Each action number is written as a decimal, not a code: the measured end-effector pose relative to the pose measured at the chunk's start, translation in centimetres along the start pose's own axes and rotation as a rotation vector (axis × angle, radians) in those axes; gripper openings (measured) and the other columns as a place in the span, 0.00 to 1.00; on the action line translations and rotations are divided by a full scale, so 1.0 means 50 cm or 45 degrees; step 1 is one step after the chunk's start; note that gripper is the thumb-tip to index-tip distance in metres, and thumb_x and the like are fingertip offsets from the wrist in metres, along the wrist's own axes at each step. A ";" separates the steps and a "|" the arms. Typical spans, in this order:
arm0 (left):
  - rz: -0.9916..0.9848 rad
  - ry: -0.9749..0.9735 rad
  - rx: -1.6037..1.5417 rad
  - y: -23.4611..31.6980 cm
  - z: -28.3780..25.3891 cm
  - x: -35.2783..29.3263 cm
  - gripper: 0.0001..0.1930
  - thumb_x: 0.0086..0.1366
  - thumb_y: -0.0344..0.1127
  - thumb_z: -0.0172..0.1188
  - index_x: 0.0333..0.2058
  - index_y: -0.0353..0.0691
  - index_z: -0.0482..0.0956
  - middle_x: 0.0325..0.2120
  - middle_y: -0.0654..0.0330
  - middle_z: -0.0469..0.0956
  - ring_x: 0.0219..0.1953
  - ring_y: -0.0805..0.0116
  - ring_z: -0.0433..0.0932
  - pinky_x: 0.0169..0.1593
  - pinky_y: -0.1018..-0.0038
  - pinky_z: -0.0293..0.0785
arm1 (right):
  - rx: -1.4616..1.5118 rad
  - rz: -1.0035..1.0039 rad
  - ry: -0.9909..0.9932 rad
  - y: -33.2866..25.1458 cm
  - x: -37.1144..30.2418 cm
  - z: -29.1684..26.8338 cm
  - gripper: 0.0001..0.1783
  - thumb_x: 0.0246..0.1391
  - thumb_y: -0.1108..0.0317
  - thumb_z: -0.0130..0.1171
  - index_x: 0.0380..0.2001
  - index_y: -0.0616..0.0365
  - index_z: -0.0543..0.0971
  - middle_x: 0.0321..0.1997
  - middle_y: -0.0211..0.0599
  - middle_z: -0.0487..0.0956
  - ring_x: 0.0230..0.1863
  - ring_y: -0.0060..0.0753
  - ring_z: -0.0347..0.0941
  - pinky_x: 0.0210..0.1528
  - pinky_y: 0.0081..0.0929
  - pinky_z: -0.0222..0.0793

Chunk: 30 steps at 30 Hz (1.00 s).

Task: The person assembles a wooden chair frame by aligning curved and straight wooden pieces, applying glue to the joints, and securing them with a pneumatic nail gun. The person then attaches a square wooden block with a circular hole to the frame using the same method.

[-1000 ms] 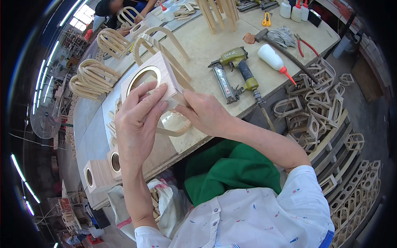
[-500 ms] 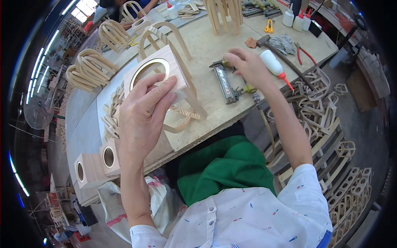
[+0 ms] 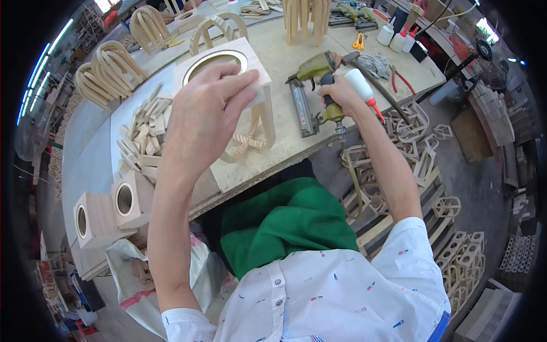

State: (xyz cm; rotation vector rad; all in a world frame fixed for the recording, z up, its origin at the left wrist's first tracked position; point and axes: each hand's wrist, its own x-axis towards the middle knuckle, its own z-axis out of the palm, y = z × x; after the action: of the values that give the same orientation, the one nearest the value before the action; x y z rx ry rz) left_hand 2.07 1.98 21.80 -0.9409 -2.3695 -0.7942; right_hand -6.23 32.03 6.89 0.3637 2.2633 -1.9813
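My left hand (image 3: 199, 117) is closed on the edge of a pale wooden box-like top (image 3: 257, 60) with a large ringed round hole. Bent wooden legs (image 3: 266, 122) run down from this top to the table, and a striped crosspiece (image 3: 250, 141) shows low between them. To the right, my right hand (image 3: 342, 96) wraps round the dark grip of a green nail gun (image 3: 314, 66). The gun lies on the table, its metal magazine nearest the wooden piece. An air hose fitting (image 3: 341, 130) hangs from its handle. A white glue bottle (image 3: 358, 82) with a red tip lies beside my right wrist.
Wood offcuts (image 3: 145, 134) are heaped left of my left hand. Two holed wooden boxes (image 3: 132, 196) sit at the near left. Bent wooden arches (image 3: 114, 68) stand farther back. A hammer (image 3: 350, 57), grey cloth (image 3: 375, 65) and red pliers (image 3: 402, 81) lie at the right.
My right hand has come down from above the nail gun and taken hold of its grip. My left hand stays on the wooden top. The whole view has shifted slightly.
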 end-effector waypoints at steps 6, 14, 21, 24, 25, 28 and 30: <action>-0.056 -0.082 0.014 -0.010 0.003 -0.003 0.13 0.61 0.33 0.61 0.44 0.37 0.81 0.44 0.53 0.80 0.40 0.59 0.80 0.45 0.72 0.73 | -0.504 -0.352 0.056 -0.258 -0.203 -0.024 0.18 0.53 0.57 0.62 0.33 0.64 0.74 0.17 0.35 0.74 0.13 0.23 0.69 0.17 0.23 0.65; -0.023 -0.066 -0.007 -0.014 0.011 0.004 0.13 0.62 0.33 0.61 0.44 0.37 0.81 0.45 0.53 0.80 0.41 0.59 0.80 0.45 0.70 0.73 | -0.738 -0.468 -0.112 -0.485 -0.372 0.026 0.13 0.51 0.68 0.60 0.34 0.70 0.77 0.26 0.39 0.79 0.17 0.22 0.74 0.17 0.18 0.68; -0.030 -0.068 -0.013 -0.012 0.010 0.004 0.13 0.61 0.33 0.61 0.44 0.36 0.82 0.44 0.54 0.80 0.40 0.58 0.80 0.45 0.70 0.73 | -0.986 -0.385 -0.229 -0.527 -0.397 0.068 0.12 0.51 0.68 0.61 0.32 0.70 0.78 0.25 0.38 0.79 0.16 0.21 0.73 0.15 0.19 0.66; -0.051 -0.069 -0.038 -0.010 0.012 0.004 0.13 0.60 0.32 0.62 0.43 0.35 0.82 0.43 0.55 0.80 0.39 0.58 0.80 0.44 0.70 0.73 | -0.879 -0.405 -0.333 -0.517 -0.385 0.058 0.13 0.51 0.68 0.61 0.31 0.71 0.78 0.24 0.38 0.79 0.16 0.21 0.72 0.15 0.19 0.66; -0.060 -0.074 -0.047 -0.009 0.013 0.005 0.13 0.60 0.32 0.62 0.43 0.35 0.82 0.42 0.55 0.80 0.39 0.59 0.80 0.44 0.70 0.73 | -0.868 -0.407 -0.344 -0.516 -0.383 0.057 0.13 0.51 0.68 0.61 0.31 0.71 0.78 0.24 0.39 0.78 0.16 0.21 0.72 0.15 0.20 0.66; -0.031 -0.076 -0.020 -0.007 0.013 0.008 0.12 0.60 0.32 0.62 0.42 0.34 0.82 0.41 0.55 0.80 0.38 0.59 0.80 0.44 0.70 0.73 | -0.980 -0.369 -0.231 -0.521 -0.397 0.078 0.13 0.51 0.68 0.61 0.31 0.71 0.77 0.24 0.38 0.78 0.15 0.21 0.72 0.15 0.21 0.67; -0.028 -0.072 -0.020 -0.010 0.015 0.008 0.12 0.60 0.32 0.62 0.42 0.34 0.82 0.41 0.55 0.80 0.39 0.59 0.80 0.44 0.70 0.73 | -0.997 -0.351 -0.200 -0.521 -0.405 0.084 0.13 0.51 0.68 0.60 0.30 0.71 0.77 0.23 0.38 0.77 0.15 0.21 0.71 0.15 0.21 0.67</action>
State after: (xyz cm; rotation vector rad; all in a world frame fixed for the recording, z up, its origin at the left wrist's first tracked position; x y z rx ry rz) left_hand 1.31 2.33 21.32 -0.9574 -2.4294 -0.8059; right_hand 6.44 22.63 36.18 -0.1855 2.8356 -0.9914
